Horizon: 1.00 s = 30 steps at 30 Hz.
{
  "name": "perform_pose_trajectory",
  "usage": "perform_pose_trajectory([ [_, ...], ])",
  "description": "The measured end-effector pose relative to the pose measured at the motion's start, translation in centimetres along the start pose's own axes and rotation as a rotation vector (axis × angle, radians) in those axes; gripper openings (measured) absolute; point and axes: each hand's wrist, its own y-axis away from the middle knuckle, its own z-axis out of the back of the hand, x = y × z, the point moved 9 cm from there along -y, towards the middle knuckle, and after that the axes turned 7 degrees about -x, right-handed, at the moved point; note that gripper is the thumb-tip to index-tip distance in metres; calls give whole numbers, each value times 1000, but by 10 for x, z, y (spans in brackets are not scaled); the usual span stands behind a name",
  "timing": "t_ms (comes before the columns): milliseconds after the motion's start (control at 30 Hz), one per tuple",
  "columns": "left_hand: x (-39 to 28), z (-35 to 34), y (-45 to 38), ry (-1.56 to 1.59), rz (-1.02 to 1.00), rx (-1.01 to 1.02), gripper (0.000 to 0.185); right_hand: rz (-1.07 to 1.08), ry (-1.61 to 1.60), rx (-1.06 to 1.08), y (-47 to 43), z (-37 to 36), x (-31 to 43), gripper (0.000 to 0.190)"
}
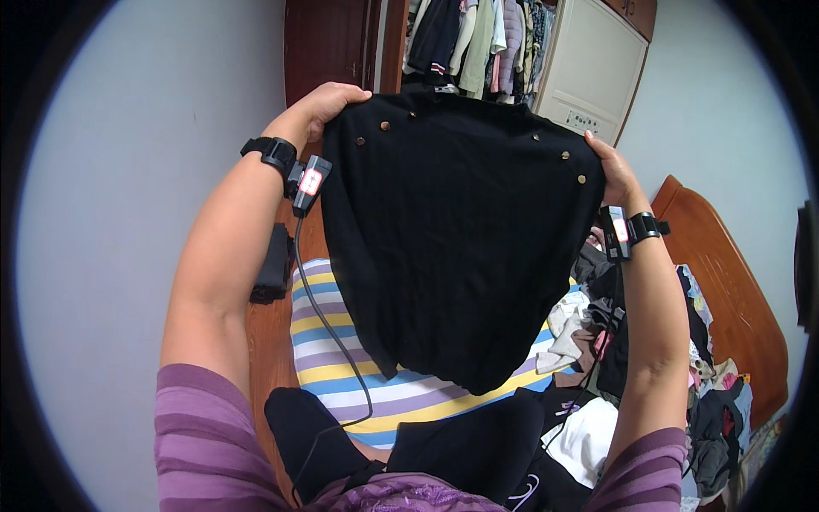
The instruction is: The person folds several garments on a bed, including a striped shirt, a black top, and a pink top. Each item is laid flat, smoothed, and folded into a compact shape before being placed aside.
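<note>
A black knit top [461,243] with gold buttons along both shoulders hangs spread out in front of me, above the striped bed sheet. My left hand [329,109] grips its shoulder on the left, thumb on top. At the opposite shoulder, slightly lower, my right hand [611,169] holds the fabric, its fingers partly hidden behind it. The top's lower hem hangs loose over the sheet. Each wrist wears a black strap with a small cabled device.
Piled clothes [588,333] lie along the right of the striped bed [326,345], before a wooden headboard [723,288]. Dark folded items [275,262] are at the left. Behind stands a wardrobe with hanging clothes [480,38]. A white hanger [526,489] lies near my lap.
</note>
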Motion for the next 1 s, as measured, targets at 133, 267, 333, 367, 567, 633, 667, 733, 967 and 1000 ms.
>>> perform_pose_trajectory([
  [133,5,-15,-7,56,-62,67,13,-68,-47,30,-1,-10,-10,38],
  [267,-3,-31,3,101,-113,53,16,-78,-58,40,-3,-12,-12,38],
  [333,4,-28,2,116,-150,41,16,-31,8,-37,0,-16,-10,37],
  [367,5,-23,1,78,-193,5,18,-10,43,-80,4,-20,-7,36],
  [567,17,-102,42,-11,-207,186,17,119,302,158,-2,-42,-39,64],
  [633,44,-145,50,-134,-247,326,53,121,398,251,-2,-63,-65,62],
  [667,55,-162,59,-213,-274,338,62,114,384,214,10,-82,-71,51],
  [733,76,-186,76,-287,-300,329,87,-97,-90,525,-20,-122,-112,27],
  [967,158,-214,97,-402,-166,570,68,-392,341,316,9,-68,-98,30],
  [1000,161,-224,99,-333,-152,567,68,-418,272,368,-3,-50,-94,30],
])
